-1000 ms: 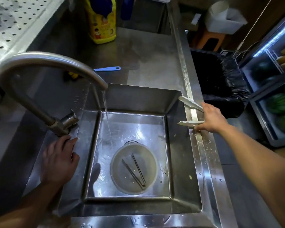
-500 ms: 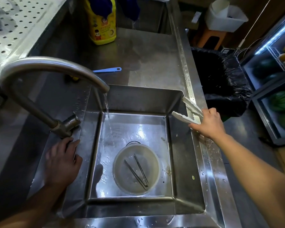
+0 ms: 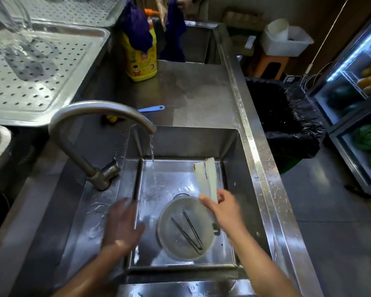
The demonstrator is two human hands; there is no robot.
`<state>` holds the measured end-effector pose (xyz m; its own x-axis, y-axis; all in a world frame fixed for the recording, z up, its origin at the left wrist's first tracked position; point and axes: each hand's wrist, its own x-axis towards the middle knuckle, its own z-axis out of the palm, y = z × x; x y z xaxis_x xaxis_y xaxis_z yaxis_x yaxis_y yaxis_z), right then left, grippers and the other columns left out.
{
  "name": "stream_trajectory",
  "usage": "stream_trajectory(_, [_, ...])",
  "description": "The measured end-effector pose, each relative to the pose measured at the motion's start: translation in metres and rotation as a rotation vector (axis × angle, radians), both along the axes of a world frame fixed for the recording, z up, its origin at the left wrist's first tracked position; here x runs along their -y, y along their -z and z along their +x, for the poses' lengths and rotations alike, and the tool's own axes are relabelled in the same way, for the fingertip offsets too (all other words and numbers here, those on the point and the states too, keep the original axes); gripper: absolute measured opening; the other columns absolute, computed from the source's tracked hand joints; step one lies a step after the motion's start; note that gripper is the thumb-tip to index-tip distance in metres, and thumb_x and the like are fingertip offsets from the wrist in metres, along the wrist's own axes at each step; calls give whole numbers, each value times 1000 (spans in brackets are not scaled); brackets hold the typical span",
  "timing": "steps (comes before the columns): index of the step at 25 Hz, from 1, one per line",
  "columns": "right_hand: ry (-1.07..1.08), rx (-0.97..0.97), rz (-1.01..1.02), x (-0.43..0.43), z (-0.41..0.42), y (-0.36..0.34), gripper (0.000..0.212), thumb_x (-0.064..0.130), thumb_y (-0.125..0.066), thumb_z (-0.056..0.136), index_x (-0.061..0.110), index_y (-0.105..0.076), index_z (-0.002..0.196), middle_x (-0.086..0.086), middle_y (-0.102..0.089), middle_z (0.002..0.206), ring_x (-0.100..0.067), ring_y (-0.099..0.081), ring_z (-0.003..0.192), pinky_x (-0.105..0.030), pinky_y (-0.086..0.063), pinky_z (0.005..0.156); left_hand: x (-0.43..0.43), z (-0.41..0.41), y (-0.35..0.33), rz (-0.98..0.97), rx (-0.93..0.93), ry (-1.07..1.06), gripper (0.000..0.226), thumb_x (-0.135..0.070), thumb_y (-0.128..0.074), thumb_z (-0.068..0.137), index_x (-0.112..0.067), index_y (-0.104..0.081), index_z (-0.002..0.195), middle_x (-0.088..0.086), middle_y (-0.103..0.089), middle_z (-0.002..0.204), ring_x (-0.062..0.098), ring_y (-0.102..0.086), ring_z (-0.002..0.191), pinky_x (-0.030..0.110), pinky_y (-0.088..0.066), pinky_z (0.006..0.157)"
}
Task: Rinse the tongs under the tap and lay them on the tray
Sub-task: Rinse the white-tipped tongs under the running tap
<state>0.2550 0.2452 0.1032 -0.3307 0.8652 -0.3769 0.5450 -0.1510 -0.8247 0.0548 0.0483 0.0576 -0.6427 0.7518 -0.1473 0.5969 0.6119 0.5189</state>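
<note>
Nearest, a round tub [image 3: 178,248] in the sink [image 3: 234,151] held thin dark tweezers [image 3: 187,233]. Above it the right hand [image 3: 222,211] gripped the white tongs [image 3: 207,176] beside the running tap [image 3: 99,108], while the blurred left hand [image 3: 121,226] hovered with fingers loosely spread. Beyond lay the perforated tray [image 3: 36,82].

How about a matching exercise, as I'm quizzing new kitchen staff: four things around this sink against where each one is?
Things:
1. white tongs
2. thin dark tweezers
3. blue-handled tool
4. yellow bottle

Places:
A. lying in the round tub
B. under a dark blue cloth, at the back of the counter
C. held by the right hand over the sink
D. flat on the counter behind the tap

Pairs: 1-C, 2-A, 3-D, 4-B.
</note>
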Motion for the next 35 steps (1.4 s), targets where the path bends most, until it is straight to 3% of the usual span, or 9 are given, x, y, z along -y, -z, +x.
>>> stream_trajectory(3, [75,-303,-341,41,-10,-1,32,39,-86,72,13,-72,84,4,-78,73,-12,-74,72,-26,-56,70,-15,72,-41,112,889,116,74,-43,-75,68,-38,-45,136,0,-55,136,21,-60,121,24,-47,100])
stream_trajectory(5, [79,-334,-451,60,-18,-2,33,40,-84,74,12,-75,90,-9,-79,82,-25,-76,81,-39,-59,76,-31,90,-47,165,1094,92,75,-26,-76,73,-41,-43,139,-4,-69,115,11,-70,99,23,-55,79])
stream_trajectory(9, [-40,-205,-373,68,-28,0,42,48,-82,73,12,-71,93,-6,-74,82,-18,-69,77,-33,-53,75,-45,84,-45,109,885,-115,51,-11,-56,85,-38,-58,128,-1,-75,77,5,-62,62,19,-46,55])
stream_trajectory(12, [-67,-131,-77,52,-36,-4,29,43,-70,89,17,-67,103,1,-73,99,-16,-69,90,-37,-55,84,-45,74,-37,130,960,-230,44,3,-47,84,-29,-67,107,-14,-68,54,-1,-51,37,14,-35,36])
stream_trajectory(14, [-46,-278,-94,38,-49,-10,23,30,-61,98,11,-68,110,-4,-73,98,-21,-68,86,-37,-56,73,-40,67,-32,163,1027,-246,47,-4,-45,69,-28,-65,105,-15,-65,50,2,-45,29,14,-29,29])
stream_trajectory(20, [-126,-423,-231,34,-85,-9,8,1,-67,90,4,-74,89,-13,-71,76,-22,-66,66,-26,-51,49,-32,52,-8,256,1082,-243,52,-18,-58,55,-18,-65,106,-11,-69,60,-1,-56,41,13,-39,38])
stream_trajectory(24, [-70,-420,-283,20,-92,-7,31,20,-63,97,-7,-65,82,-15,-64,66,-22,-63,57,-27,-49,45,-15,40,27,179,860,-157,55,-28,-53,66,-36,-64,119,-7,-75,103,15,-69,97,39,-55,86])
stream_trajectory(30, [-217,-406,-338,25,-101,-12,7,5,-67,92,3,-66,85,-9,-68,71,-20,-67,61,-24,-48,44,-15,35,28,213,861,-169,50,-33,-57,74,-38,-60,124,-17,-67,69,-5,-56,52,13,-42,47])
stream_trajectory(35, [-136,-350,-313,5,-124,-15,12,11,-64,94,0,-63,89,-14,-61,74,-24,-61,64,-30,-48,49,-31,41,6,278,967,-258,45,-20,-49,64,-28,-64,106,-19,-61,50,-6,-52,40,5,-34,39])
